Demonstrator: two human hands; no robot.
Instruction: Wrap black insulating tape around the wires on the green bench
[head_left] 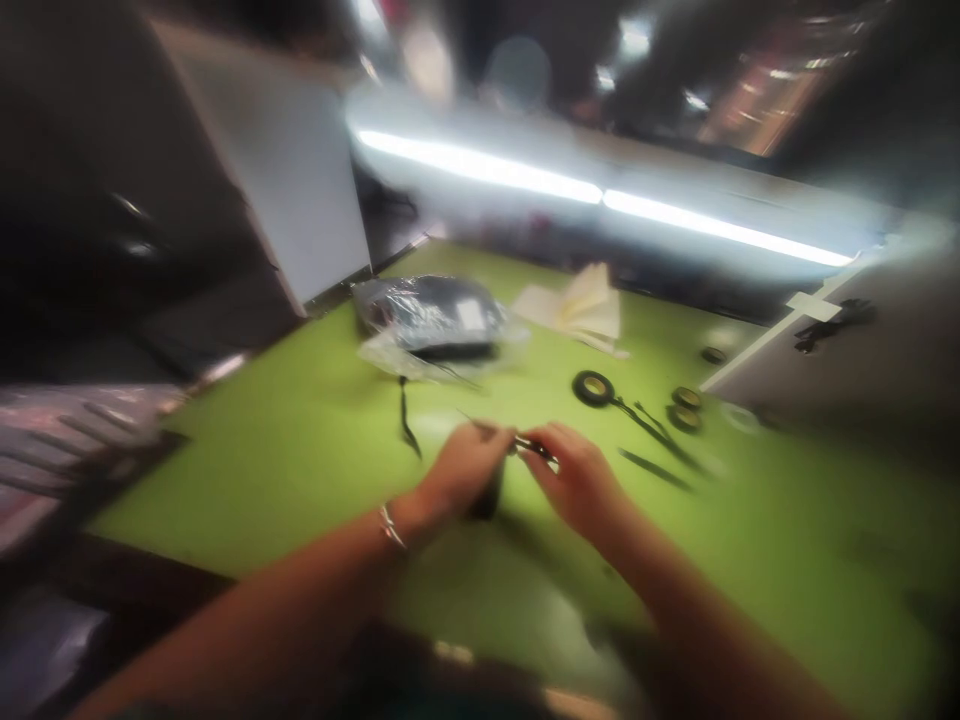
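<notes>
Over the middle of a green table, my left hand and my right hand are close together. The fingers of both are closed on a small dark item that spans the narrow gap between them; blur hides what it is. A dark piece hangs below my left hand, which has a light bracelet on its wrist. Beyond my left hand lies a short black strip.
Behind lie a clear plastic bag with dark contents and crumpled cream paper. To the right are a black tape roll, scissors-like black handles and a dark strip. Upright panels flank the table.
</notes>
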